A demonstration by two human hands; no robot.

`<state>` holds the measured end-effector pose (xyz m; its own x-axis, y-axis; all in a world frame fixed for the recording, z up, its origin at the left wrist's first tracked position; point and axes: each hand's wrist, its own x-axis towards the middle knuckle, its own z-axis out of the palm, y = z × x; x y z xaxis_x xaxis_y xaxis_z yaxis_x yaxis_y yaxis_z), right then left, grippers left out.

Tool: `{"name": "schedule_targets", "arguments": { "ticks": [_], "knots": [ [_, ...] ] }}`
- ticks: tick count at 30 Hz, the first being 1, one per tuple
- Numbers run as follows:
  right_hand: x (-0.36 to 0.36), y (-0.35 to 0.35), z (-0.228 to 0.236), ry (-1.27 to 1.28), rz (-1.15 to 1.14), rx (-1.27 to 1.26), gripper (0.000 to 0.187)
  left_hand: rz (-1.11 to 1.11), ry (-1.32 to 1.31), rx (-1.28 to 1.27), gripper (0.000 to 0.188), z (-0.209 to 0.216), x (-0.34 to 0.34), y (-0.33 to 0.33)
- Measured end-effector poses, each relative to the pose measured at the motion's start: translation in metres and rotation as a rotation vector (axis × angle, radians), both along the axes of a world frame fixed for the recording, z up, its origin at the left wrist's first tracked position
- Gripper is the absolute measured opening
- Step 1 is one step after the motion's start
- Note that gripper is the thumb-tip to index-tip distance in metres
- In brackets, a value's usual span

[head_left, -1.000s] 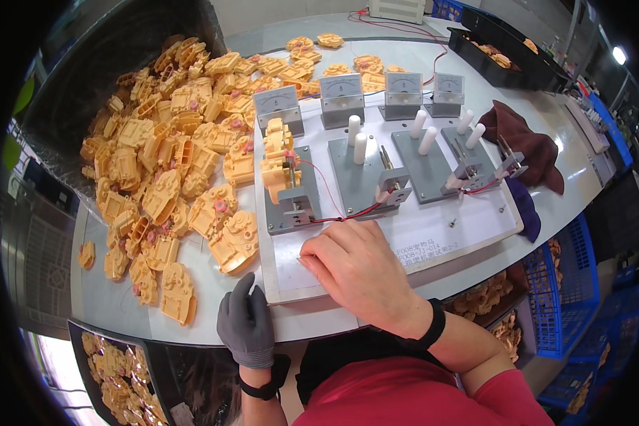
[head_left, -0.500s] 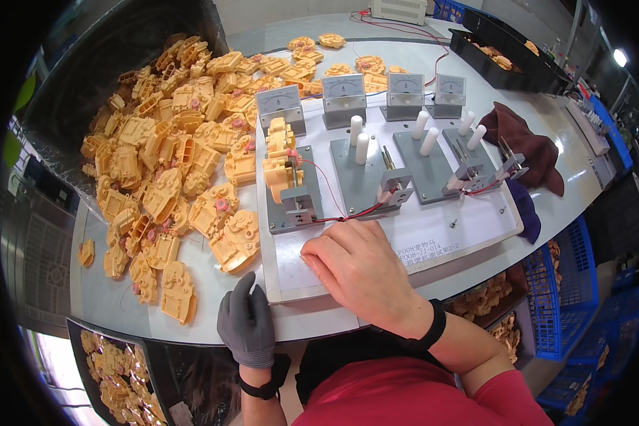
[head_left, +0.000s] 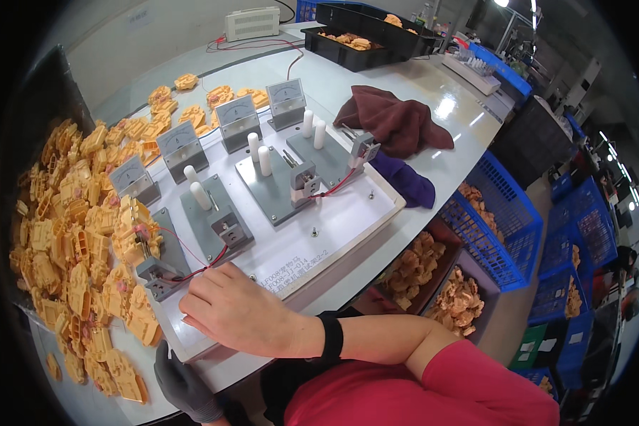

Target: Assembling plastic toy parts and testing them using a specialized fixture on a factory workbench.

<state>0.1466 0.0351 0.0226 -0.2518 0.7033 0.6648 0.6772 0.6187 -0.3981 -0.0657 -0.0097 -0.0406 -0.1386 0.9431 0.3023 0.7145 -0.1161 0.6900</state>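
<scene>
My bare right hand [head_left: 238,309], a dark band at its wrist, rests on the near edge of the white test board [head_left: 302,248]. Its fingers are loosely bent, with nothing visible in them. My left hand [head_left: 181,387], in a grey glove, lies at the table edge by the board's near left corner, with no thing seen in it. Above my right hand, red wires [head_left: 216,261] run to the clamps. A yellow plastic housing [head_left: 131,227] sits at the leftmost grey fixture [head_left: 172,241]. The other fixtures, including a middle one [head_left: 266,188], carry white pegs and metal pins.
A large pile of yellow housings [head_left: 71,213] covers the left of the table. Analog meters [head_left: 238,121] stand behind the fixtures. A brown cloth [head_left: 394,121] and a purple cloth [head_left: 405,177] lie at the right. Blue crates [head_left: 500,220] and bins stand below the right edge.
The view has swung to the right, so the board and pile appear farther left and more crates show. Both hands stay at about the same places by the board.
</scene>
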Motion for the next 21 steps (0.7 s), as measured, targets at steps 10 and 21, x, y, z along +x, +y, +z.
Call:
{"name": "schedule_targets", "arguments": {
  "ticks": [10,21],
  "knots": [
    [0.002,-0.001,0.000,-0.016,0.003,-0.010,0.013,-0.017,0.002,0.007,0.037,-0.001,-0.001,0.000],
    [0.002,0.002,0.003,-0.009,0.018,-0.066,0.013,0.000,0.120,0.235,0.025,0.001,0.009,0.004]
  ]
}}
